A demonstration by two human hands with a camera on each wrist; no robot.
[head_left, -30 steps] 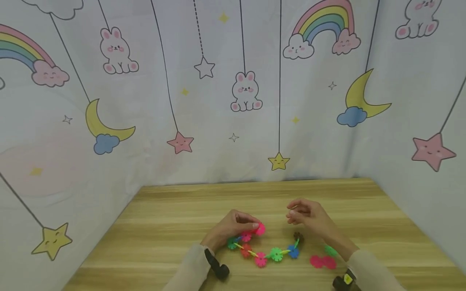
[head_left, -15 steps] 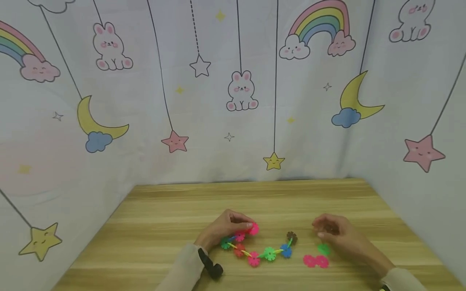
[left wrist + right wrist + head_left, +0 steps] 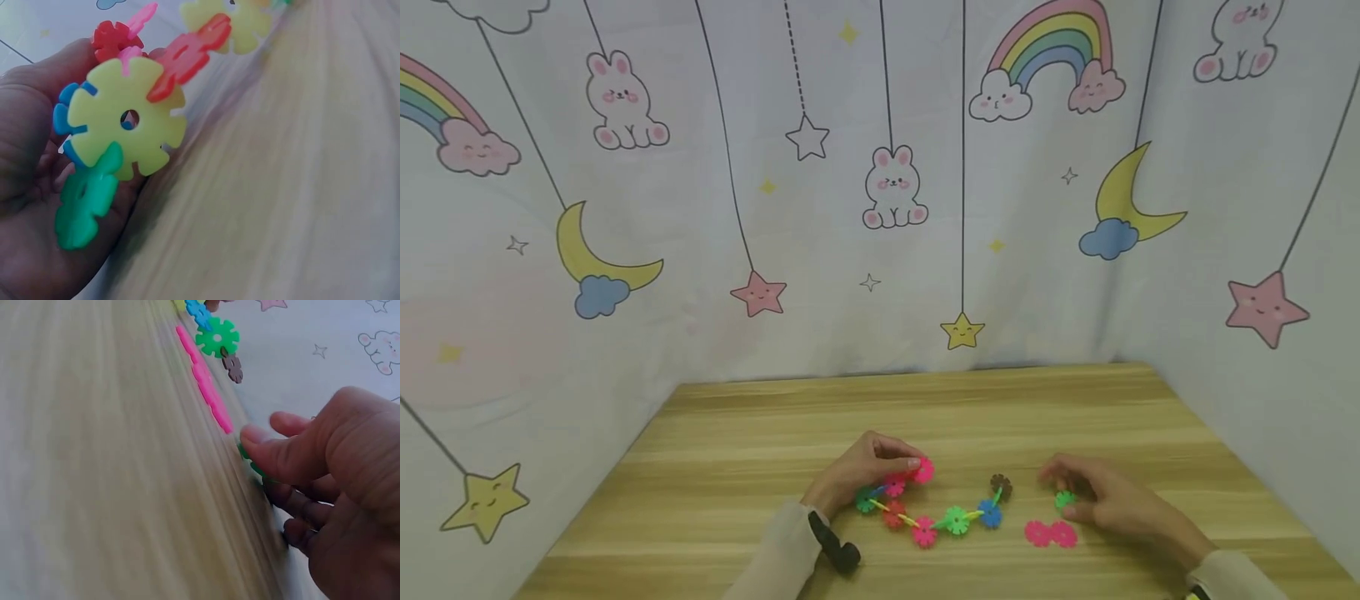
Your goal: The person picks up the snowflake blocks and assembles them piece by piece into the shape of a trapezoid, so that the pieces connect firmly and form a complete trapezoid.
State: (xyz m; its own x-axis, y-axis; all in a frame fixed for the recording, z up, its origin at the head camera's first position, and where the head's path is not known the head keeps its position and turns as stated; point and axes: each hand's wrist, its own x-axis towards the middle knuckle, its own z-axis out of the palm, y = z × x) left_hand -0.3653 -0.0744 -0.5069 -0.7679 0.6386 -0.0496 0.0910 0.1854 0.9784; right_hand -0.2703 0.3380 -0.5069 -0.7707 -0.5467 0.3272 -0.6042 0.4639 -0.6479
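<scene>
My left hand [image 3: 868,467] pinches a pink interlocking disc [image 3: 925,470] at one end of a curved chain of notched plastic discs. The chain runs along the table through a red disc [image 3: 893,515], a blue disc [image 3: 990,513] and others to a brown disc [image 3: 1001,486] at its other end. In the left wrist view, a yellow disc [image 3: 103,131] and a green disc [image 3: 84,206] hang in front of the palm. My right hand [image 3: 1108,496] pinches a loose green disc [image 3: 1064,500] between thumb and fingers, tilted close to the tabletop.
Two loose pink discs [image 3: 1051,534] lie side by side on the wooden table [image 3: 760,417], just in front of my right hand. A pale cloth backdrop [image 3: 820,233] with printed rabbits, stars and moons stands behind and around the table.
My right hand has moved right, away from the chain's brown end, and down to the loose green disc, which it has taken hold of and tilted up. My left hand keeps its grip.
</scene>
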